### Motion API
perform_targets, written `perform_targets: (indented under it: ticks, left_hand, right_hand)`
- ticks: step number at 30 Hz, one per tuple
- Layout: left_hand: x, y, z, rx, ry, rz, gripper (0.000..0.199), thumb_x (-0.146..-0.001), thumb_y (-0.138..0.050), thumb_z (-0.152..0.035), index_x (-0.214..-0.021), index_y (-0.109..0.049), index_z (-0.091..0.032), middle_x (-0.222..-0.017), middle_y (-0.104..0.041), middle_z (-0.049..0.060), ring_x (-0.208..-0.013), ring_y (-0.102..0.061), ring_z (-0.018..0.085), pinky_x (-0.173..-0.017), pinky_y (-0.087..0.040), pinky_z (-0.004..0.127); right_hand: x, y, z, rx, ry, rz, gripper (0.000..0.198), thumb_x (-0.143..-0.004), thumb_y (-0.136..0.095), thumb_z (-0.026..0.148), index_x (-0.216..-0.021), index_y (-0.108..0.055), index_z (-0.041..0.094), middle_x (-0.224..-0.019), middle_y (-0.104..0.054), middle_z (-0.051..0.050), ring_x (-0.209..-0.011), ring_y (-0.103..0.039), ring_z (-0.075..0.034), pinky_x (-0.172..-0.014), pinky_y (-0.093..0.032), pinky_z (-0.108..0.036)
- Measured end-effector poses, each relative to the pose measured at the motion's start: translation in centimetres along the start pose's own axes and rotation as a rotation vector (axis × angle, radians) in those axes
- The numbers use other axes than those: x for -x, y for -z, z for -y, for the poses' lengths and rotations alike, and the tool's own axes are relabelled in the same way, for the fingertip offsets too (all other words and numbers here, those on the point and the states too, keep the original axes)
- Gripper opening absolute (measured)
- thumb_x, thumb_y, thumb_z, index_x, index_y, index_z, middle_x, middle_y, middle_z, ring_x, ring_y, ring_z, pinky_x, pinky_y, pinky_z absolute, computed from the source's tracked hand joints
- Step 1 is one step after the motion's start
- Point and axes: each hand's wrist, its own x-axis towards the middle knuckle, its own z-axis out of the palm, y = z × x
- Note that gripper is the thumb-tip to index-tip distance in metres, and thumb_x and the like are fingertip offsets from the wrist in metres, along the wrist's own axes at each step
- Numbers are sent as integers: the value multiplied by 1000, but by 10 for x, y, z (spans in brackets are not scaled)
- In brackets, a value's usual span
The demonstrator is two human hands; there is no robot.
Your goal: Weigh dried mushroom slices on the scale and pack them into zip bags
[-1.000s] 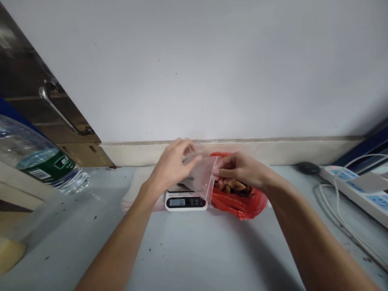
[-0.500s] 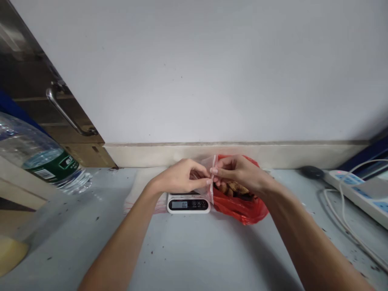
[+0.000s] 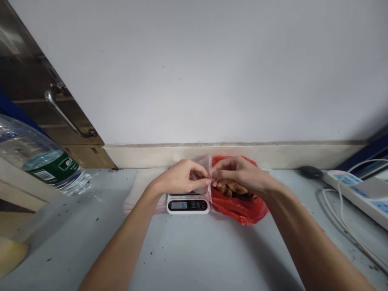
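A clear zip bag (image 3: 206, 163) is held on edge above a small white digital scale (image 3: 188, 206). My left hand (image 3: 183, 176) pinches the bag near its zip edge with thumb and fingers. My right hand (image 3: 239, 173) has its fingertips closed at the same edge, from the other side. The scale's display is lit and seems to read 9.2. Just right of the scale lies an open red plastic bag (image 3: 239, 212) with dried brown slices (image 3: 233, 189) in it, partly hidden under my right hand. A stack of flat clear zip bags (image 3: 139, 190) lies left of the scale.
A large water bottle (image 3: 57, 165) with a green label leans in at the left, near a metal-handled door (image 3: 68, 113). At right are a white power strip (image 3: 360, 194), cables and a dark object (image 3: 311, 172). A wall (image 3: 227, 81) rises behind the table.
The scale's reading has gone from 0.0 to about 9.2. The zip bag's edge has shifted slightly left, and my right fingers have moved a little along it.
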Motion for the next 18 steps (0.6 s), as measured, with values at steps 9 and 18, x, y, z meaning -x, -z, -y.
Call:
perform_targets:
  ticks: [9,18]
  left_hand:
    - [-1,1,3,67,-31,51,23,-92,-60,-35,-88,-75,-18,-85,-74,3,-76,-63,15,-71,-48,26]
    - [0,-3,-5,-11,26,28,17,-80,-54,-22,-67,-63,-18,-62,-50,-4,-58,-39,11,-55,-30,27]
  right_hand:
    - [2,-4,5,70,39,-19,11,-66,-73,32,-63,-70,22,-67,-67,1,-68,-63,-15,-72,-54,-29]
    - [6,-9,13,197,-42,-43,12,-68,-70,30,-61,-67,21,-59,-63,2,-57,-57,-12,-56,-46,-26]
